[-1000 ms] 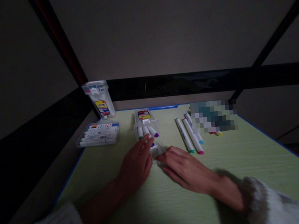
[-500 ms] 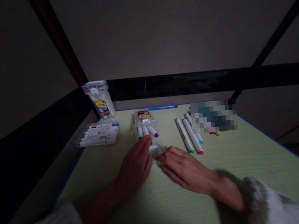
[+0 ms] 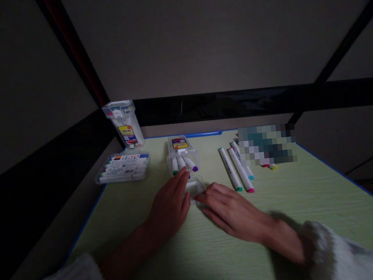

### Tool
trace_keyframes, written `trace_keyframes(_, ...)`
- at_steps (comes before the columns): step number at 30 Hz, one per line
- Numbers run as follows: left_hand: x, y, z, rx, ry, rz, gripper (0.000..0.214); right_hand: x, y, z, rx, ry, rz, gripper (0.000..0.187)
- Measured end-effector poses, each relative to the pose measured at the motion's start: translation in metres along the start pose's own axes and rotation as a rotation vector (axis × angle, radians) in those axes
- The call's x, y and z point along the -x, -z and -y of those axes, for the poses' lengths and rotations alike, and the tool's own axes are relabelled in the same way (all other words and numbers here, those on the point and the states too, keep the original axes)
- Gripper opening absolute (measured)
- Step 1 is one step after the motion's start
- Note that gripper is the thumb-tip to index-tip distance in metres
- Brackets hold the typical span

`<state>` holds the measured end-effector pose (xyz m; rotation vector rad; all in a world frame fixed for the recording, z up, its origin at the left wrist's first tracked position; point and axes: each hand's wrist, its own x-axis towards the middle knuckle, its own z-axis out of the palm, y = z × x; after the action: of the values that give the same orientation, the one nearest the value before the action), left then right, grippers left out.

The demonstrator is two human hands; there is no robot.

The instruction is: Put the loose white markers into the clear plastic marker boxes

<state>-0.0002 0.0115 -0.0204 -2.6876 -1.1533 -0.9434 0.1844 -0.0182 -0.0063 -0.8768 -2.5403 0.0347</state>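
Note:
A clear plastic marker case (image 3: pixel 192 146) lies on its side on the table, its mouth facing me. White markers stick out of it, among them a purple-capped marker (image 3: pixel 190 162) and a green-capped one (image 3: pixel 174 166). Its clear lid (image 3: pixel 197 184) is flipped down towards me. My left hand (image 3: pixel 169 203) is at the lid's left side, fingers stretched out and covering part of a blue-tipped marker. Over the lid's near right edge lies my right hand (image 3: pixel 232 208), fingers loosely extended and touching the rim. Both hands' fingertips are partly hidden.
Several loose markers (image 3: pixel 240 170) lie to the right, beside a pixelated patch. At the left, a flat case of markers (image 3: pixel 125 168) lies near the table edge, with an upright marker case (image 3: pixel 126 124) behind it. A wall stands behind the table (image 3: pixel 278 201).
My left fingertips have shifted very slightly downward. The right hand, the case and the markers look the same.

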Motion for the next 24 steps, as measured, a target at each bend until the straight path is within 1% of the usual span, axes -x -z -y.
trace_keyframes(4, 0.0004, -0.0009, 0.0002, -0.008, 0.016, 0.005, 0.041, -0.0001, -0.0004, -0.0003, 0.0, -0.003, 0.001, 0.025)
trace_keyframes(10, 0.0002, -0.0007, -0.0008, 0.011, 0.061, 0.037, 0.042, -0.0007, 0.0005, 0.0, 0.003, 0.0, 0.004, 0.025)
trace_keyframes(17, 0.0003, -0.0019, 0.0002, -0.034, 0.011, 0.018, 0.044, -0.0004, -0.0001, -0.0003, 0.006, 0.0, -0.002, 0.026)
trace_keyframes(24, 0.0, -0.0015, 0.0, -0.037, 0.01, 0.009, 0.045, -0.0009, -0.0001, -0.0001, -0.002, -0.002, -0.009, 0.025)
